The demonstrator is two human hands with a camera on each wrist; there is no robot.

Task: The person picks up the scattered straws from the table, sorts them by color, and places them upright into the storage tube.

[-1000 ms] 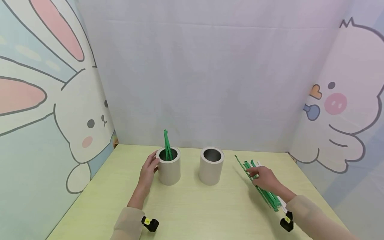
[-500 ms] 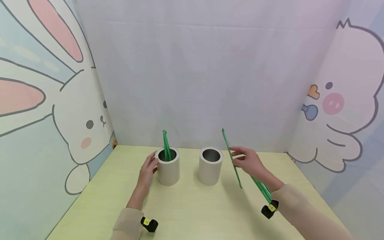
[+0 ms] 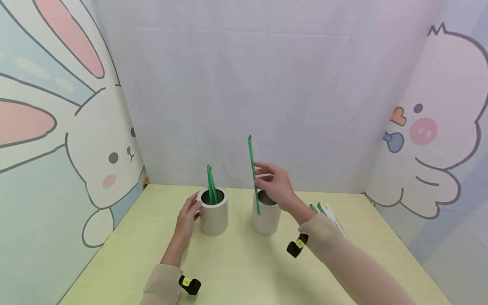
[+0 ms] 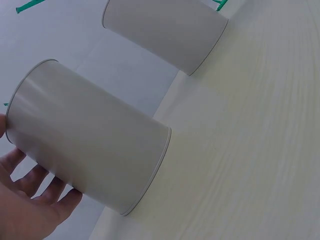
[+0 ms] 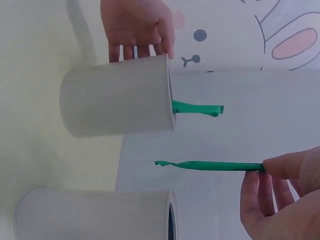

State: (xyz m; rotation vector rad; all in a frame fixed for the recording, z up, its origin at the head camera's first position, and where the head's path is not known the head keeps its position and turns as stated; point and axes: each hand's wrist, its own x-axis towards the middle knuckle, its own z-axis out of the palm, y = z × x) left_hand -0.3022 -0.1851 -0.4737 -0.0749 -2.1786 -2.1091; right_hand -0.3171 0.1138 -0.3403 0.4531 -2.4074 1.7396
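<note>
My left hand [image 3: 187, 218] rests against the left side of a pale cylindrical holder [image 3: 214, 218], its thumb near the rim and its fingertips touching the wall. Several green sticks [image 3: 212, 184] stand in that holder and lean out. A second, similar holder [image 3: 265, 220] is to its right, apart from it. My right hand [image 3: 275, 182] pinches a thin green wrapped-looking stick [image 5: 215, 165] between thumb and fingers, near its middle in the head view. The stick is almost upright, with its lower end in front of the second holder's rim; the right wrist view shows this end clear of the holder.
Green sticks [image 3: 321, 208] and white sticks [image 3: 336, 221] lie on the pale wooden table [image 3: 228, 271] at the right, partly hidden by my right forearm. A grey-white backdrop [image 3: 244, 93] stands behind, with cartoon-printed side panels.
My right hand has lifted one green stick from the pile and carried it left to the second holder, turning it nearly upright. My left hand has stayed at the left holder.
</note>
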